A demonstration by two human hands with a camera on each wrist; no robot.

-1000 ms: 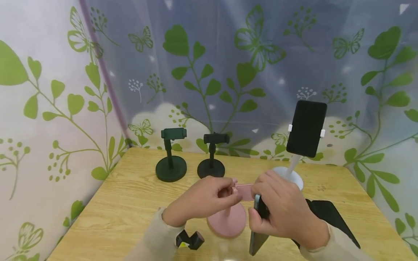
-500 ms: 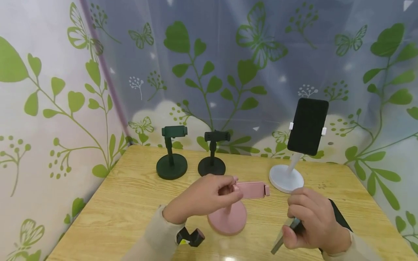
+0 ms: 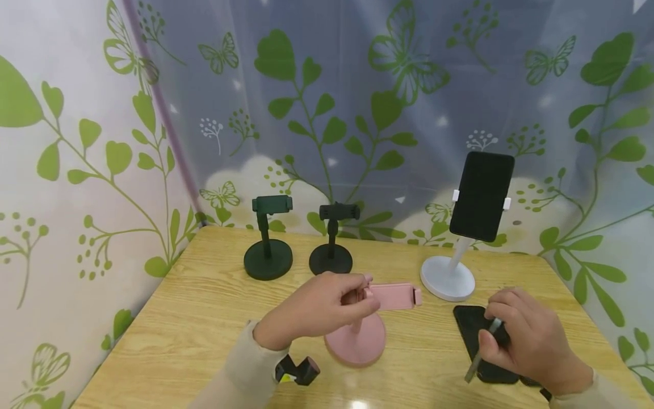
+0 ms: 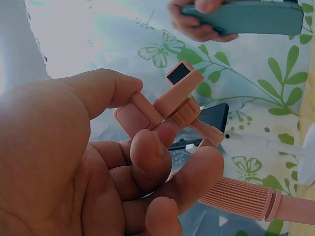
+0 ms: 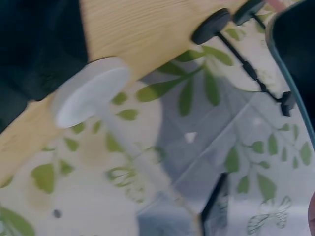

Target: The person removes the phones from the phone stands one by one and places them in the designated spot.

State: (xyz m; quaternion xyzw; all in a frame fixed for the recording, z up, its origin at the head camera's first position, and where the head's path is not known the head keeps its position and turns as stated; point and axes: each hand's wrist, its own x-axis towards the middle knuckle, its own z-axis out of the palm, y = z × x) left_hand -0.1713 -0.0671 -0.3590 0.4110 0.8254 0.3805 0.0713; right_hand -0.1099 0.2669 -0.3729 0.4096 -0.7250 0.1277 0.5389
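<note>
My left hand [image 3: 317, 312] pinches one end of the clamp on a pink phone stand [image 3: 356, 341]. In the left wrist view, the thumb and a finger hold the clamp's end piece [image 4: 133, 118], while the other fingers curl below it. On the right, my right hand [image 3: 533, 341] grips a phone [image 3: 479, 358] by its edges, tilted nearly edge-on. Its back shows teal in the left wrist view, where the teal phone [image 4: 261, 18] crosses the top. A black phone [image 3: 467, 321] lies flat on the table, partly hidden under the right hand.
At the back stand a dark green phone stand [image 3: 268, 261] and a black one [image 3: 331, 260]. A white phone stand [image 3: 447, 279] holds a black phone [image 3: 482, 196] upright. A small black object [image 3: 306, 372] shows beside the left sleeve. The patterned curtain [image 3: 327, 102] borders the table.
My right hand has moved right with the teal phone, from beside the pink stand to over the black phone on the table. My left hand stays on the clamp.
</note>
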